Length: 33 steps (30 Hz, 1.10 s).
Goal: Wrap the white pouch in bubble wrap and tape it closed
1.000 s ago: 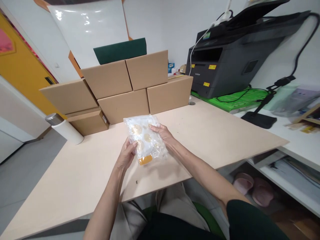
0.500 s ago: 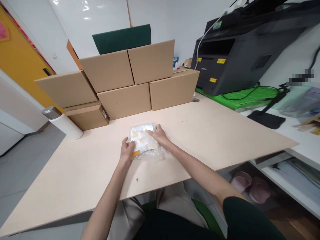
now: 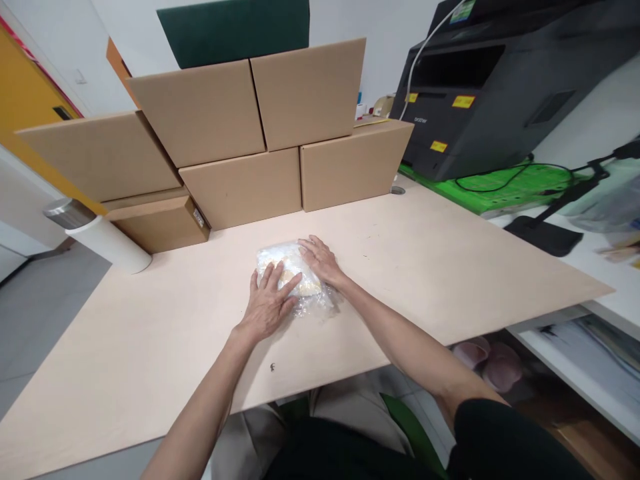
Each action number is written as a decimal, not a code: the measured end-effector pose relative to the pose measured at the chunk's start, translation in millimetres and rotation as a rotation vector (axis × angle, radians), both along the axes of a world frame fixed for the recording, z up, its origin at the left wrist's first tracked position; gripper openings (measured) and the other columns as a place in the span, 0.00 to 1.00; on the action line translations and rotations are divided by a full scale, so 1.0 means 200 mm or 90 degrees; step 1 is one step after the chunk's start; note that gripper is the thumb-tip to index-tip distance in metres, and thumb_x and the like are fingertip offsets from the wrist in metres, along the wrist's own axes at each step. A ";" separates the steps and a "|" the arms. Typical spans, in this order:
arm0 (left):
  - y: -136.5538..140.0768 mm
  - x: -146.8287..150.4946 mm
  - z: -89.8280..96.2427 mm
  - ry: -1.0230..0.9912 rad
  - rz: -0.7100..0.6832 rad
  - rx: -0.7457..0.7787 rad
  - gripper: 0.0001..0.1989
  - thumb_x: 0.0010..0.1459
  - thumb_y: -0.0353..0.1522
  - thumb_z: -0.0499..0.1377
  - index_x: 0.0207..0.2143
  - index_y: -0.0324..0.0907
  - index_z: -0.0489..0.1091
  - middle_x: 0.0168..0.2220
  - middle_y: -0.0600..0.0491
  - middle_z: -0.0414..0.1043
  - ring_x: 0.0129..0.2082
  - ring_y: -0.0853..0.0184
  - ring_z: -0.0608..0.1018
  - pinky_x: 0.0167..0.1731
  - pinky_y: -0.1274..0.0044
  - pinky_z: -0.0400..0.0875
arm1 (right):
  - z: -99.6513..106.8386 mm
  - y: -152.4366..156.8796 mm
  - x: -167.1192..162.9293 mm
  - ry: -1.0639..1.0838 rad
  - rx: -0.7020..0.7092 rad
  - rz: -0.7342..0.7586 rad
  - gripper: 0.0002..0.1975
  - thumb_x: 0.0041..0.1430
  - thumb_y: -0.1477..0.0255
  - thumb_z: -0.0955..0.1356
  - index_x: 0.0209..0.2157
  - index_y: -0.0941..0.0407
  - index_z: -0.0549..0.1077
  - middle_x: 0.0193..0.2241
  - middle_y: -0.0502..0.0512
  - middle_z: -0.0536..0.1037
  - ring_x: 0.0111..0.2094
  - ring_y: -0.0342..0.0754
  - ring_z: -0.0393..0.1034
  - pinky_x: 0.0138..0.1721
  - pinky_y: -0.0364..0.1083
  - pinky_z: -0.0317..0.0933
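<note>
Two bare hands, left hand [image 3: 269,303] and right hand [image 3: 319,259], rest palm down on a crinkly clear plastic packet [image 3: 291,261], with white and pale yellow showing through it. The packet lies on a pale wooden table [image 3: 425,267], set back from the near edge. The left hand is spread, its fingers fanned across the packet's near left part. The right hand lies over the packet's far right edge, fingers extended and not curled around anything I can see; its thumb is hard to make out. Loose film [image 3: 323,305] puckers at the packet's near right side. Beyond the packet stand stacked cardboard boxes [image 3: 245,188], topped by a dark green box [image 3: 240,33]. A white bottle [image 3: 113,247] stands well to the packet's left, and a dark grey printer [image 3: 475,117] sits well to its right and farther back. As I judge it, the step in hand is pressing the packet down and smoothing its wrapping. From this pose, the next move calls for even, gentle palm pressure or, for any lift, fingertips slipped beneath an edge first.
</note>
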State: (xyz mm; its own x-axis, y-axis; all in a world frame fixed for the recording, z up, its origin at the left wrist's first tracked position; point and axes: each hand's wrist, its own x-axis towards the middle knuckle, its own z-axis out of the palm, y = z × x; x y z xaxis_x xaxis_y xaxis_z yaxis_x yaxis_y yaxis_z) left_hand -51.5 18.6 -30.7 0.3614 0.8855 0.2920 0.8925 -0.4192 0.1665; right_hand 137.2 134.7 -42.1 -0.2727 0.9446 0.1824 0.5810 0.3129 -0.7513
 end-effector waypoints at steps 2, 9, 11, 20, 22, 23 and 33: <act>0.00 0.00 -0.01 0.009 -0.010 0.007 0.24 0.66 0.40 0.53 0.64 0.60 0.61 0.71 0.47 0.49 0.70 0.45 0.50 0.63 0.46 0.43 | -0.01 0.02 0.00 -0.005 -0.002 0.008 0.25 0.69 0.59 0.57 0.62 0.50 0.68 0.68 0.57 0.58 0.68 0.60 0.49 0.64 0.62 0.46; 0.01 0.00 0.00 0.032 -0.005 0.014 0.23 0.66 0.41 0.52 0.64 0.58 0.63 0.71 0.46 0.47 0.70 0.43 0.48 0.62 0.44 0.42 | -0.02 0.04 -0.01 -0.032 -0.009 0.010 0.24 0.70 0.62 0.56 0.62 0.49 0.68 0.68 0.54 0.58 0.68 0.58 0.51 0.65 0.60 0.46; 0.00 0.02 0.01 0.043 -0.012 0.042 0.25 0.65 0.43 0.53 0.64 0.55 0.63 0.71 0.44 0.47 0.70 0.42 0.48 0.62 0.44 0.37 | -0.02 0.04 -0.01 -0.034 -0.009 0.016 0.25 0.70 0.61 0.55 0.63 0.49 0.67 0.68 0.55 0.58 0.68 0.57 0.50 0.66 0.60 0.46; -0.05 0.20 0.02 0.095 -0.045 0.063 0.30 0.61 0.46 0.57 0.64 0.50 0.63 0.69 0.39 0.53 0.69 0.41 0.53 0.63 0.50 0.45 | -0.01 0.03 -0.02 -0.021 -0.008 0.023 0.26 0.71 0.59 0.54 0.64 0.48 0.64 0.68 0.55 0.57 0.69 0.57 0.48 0.66 0.60 0.43; -0.06 0.21 0.03 0.103 -0.034 0.061 0.27 0.62 0.42 0.58 0.63 0.52 0.65 0.68 0.40 0.54 0.68 0.42 0.54 0.63 0.50 0.46 | 0.00 0.02 -0.01 0.007 -0.023 0.027 0.25 0.70 0.59 0.56 0.64 0.47 0.65 0.68 0.56 0.58 0.69 0.58 0.48 0.66 0.61 0.42; -0.06 0.21 0.03 0.101 -0.030 0.059 0.26 0.61 0.41 0.58 0.62 0.52 0.66 0.68 0.40 0.54 0.68 0.43 0.54 0.63 0.50 0.46 | 0.01 0.02 0.00 0.038 -0.033 0.031 0.25 0.70 0.58 0.57 0.64 0.47 0.65 0.67 0.56 0.59 0.69 0.57 0.49 0.67 0.60 0.42; -0.13 0.28 0.07 -0.335 0.046 0.066 0.16 0.66 0.37 0.54 0.51 0.49 0.76 0.63 0.47 0.66 0.66 0.54 0.63 0.66 0.55 0.44 | 0.04 0.10 0.14 0.534 -0.223 -0.097 0.20 0.61 0.56 0.65 0.46 0.55 0.71 0.40 0.55 0.76 0.32 0.41 0.71 0.40 0.43 0.66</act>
